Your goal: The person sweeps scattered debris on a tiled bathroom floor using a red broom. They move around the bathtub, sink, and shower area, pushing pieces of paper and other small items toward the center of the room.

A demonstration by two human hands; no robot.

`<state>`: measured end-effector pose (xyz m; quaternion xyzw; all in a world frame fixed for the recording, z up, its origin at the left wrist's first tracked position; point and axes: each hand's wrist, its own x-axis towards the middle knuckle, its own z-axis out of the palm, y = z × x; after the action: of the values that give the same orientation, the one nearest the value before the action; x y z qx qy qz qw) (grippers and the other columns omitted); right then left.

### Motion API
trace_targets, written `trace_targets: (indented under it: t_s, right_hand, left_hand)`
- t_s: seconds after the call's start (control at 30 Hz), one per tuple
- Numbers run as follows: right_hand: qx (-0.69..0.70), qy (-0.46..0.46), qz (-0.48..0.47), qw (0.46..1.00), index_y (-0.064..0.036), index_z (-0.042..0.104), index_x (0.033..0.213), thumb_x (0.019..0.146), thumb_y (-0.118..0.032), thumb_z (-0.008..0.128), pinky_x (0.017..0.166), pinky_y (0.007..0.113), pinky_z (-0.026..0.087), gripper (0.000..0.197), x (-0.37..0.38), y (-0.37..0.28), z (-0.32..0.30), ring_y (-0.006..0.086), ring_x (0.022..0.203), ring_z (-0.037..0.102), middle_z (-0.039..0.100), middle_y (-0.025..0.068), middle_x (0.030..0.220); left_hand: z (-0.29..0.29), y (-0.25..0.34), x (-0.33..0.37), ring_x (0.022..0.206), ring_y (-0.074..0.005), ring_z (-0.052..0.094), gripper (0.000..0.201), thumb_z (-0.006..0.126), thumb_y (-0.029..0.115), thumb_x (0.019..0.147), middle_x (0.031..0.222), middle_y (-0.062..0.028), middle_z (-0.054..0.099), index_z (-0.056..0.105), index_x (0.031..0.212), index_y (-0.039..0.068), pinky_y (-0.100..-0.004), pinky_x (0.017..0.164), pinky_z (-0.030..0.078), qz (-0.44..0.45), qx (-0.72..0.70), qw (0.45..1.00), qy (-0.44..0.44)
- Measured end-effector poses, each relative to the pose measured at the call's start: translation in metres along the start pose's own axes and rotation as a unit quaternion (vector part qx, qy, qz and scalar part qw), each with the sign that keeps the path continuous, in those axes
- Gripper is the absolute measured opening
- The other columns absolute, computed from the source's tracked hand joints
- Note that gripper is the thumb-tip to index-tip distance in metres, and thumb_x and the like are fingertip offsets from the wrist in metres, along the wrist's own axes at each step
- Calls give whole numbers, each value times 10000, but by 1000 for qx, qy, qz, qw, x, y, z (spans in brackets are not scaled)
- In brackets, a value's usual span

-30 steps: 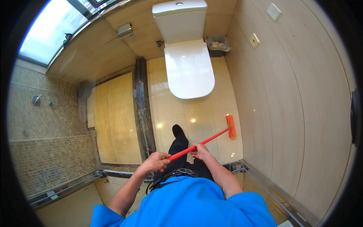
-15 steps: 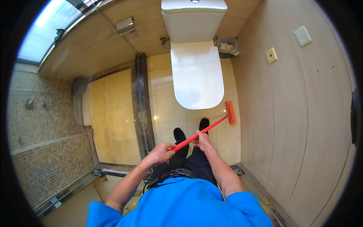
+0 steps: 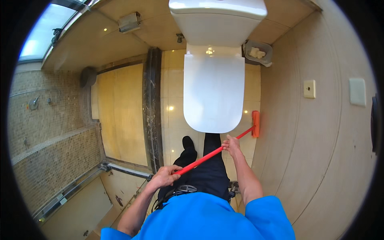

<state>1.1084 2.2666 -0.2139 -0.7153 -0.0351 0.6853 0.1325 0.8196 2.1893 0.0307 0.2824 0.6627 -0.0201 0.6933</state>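
A long red-handled floor brush (image 3: 203, 159) runs slantwise across my front, from my waist up to the right. Its orange head (image 3: 256, 124) rests on the tiled floor at the foot of the right wall. Near the handle's lower end, my left hand (image 3: 166, 176) is closed round it. Farther up the handle, my right hand (image 3: 231, 145) grips it, just below the toilet's front edge. The white toilet (image 3: 214, 94) stands straight ahead with its lid down. What the brush's underside is like is hidden.
Behind the toilet's right side stands a grey waste bin (image 3: 259, 53) with crumpled paper. A dark stone curb (image 3: 153, 108) divides off the shower area on the left. A paper holder (image 3: 129, 23) hangs on the back wall. Wall plates (image 3: 309, 89) sit on the right wall.
I have stepped forward, and the toilet looks nearer. My right foot now passes under the toilet's front edge. Both hands keep hold of the brush, whose head stays by the right wall.
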Motion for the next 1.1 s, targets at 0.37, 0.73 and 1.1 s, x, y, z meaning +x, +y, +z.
trace_targets:
  t_s: [0.37,0.73,1.1]
  right_hand:
    - [31,22,55,998,-47,489,1035,724,-204,566,596,360,442,357,85,-42,0,248,847,529,527,109,964]
    - [41,-26,58,997,-59,471,1016,754,-166,523,678,396,443,288,82,-31,-7,241,835,532,540,99,917]
    - [65,-59,-57,995,-53,539,864,776,-264,568,528,324,476,230,-51,-91,-19,197,606,555,562,79,678]
  left_hand:
    - [4,69,-3,456,-77,505,276,581,97,792,621,-43,567,568,1062,40,-227,434,409,6,13,1000,24]
    - [9,80,-6,678,-272,602,240,584,166,775,724,-150,610,592,989,57,-344,614,456,28,82,994,62]
    - [10,58,-6,630,-262,591,236,578,168,781,693,-155,596,584,987,53,-339,559,441,134,122,982,61]
